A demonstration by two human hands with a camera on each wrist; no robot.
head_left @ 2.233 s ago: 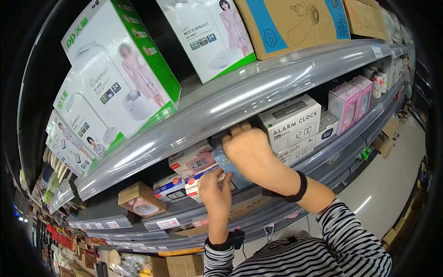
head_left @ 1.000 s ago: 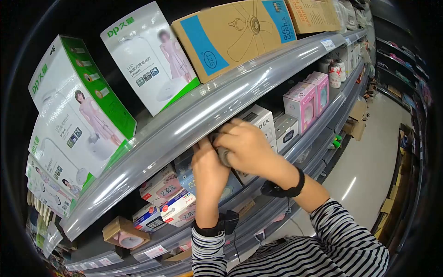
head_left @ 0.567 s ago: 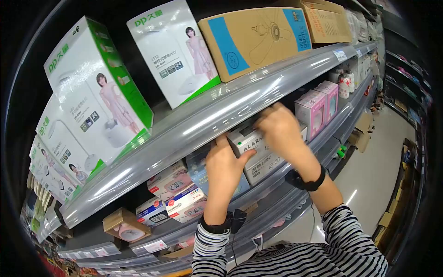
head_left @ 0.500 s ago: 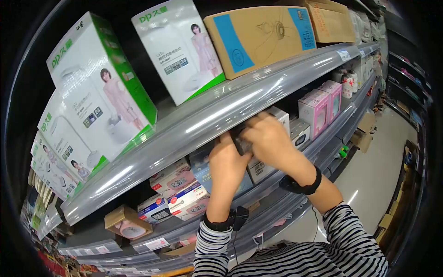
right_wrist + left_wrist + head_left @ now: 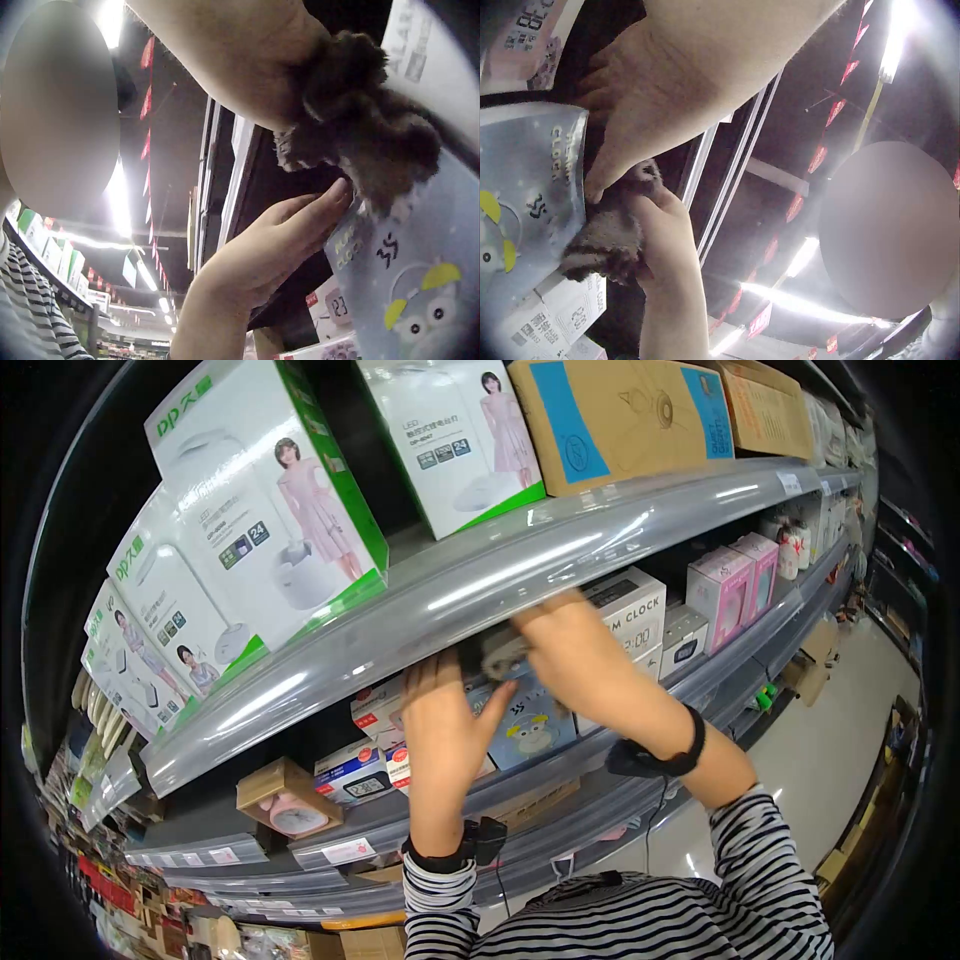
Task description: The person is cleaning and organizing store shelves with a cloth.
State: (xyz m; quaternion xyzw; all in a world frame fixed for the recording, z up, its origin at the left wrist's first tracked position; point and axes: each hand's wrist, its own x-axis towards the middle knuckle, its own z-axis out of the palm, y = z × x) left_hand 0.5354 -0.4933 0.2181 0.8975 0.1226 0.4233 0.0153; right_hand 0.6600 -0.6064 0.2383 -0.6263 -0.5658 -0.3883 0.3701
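Observation:
In the head view the right hand [image 5: 590,665] grips a crumpled grey-brown cloth [image 5: 503,654], its fingertips hidden by the upper shelf's edge. That fuzzy cloth [image 5: 367,124] hangs over the top corner of a blue alarm clock box [image 5: 424,259] in the right wrist view. Beside it is the left hand [image 5: 440,710], fingers extended, thumb spread towards the blue box [image 5: 535,735]. The left wrist view shows the left thumb close to the cloth [image 5: 607,236]; whether they touch I cannot tell. White clock boxes stand either side of the blue one.
Tall lamp boxes [image 5: 250,520] and a brown fan box [image 5: 625,420] stand on the upper shelf, whose clear edge [image 5: 480,585] overhangs the hands. Pink boxes [image 5: 720,590] are to the right; a small open brown box [image 5: 290,800] is at the left.
Both hands have moved left along the clock boxes, the cloth going with the right hand. The blue box's cartoon front has come into view between the forearms. The head view has shifted.

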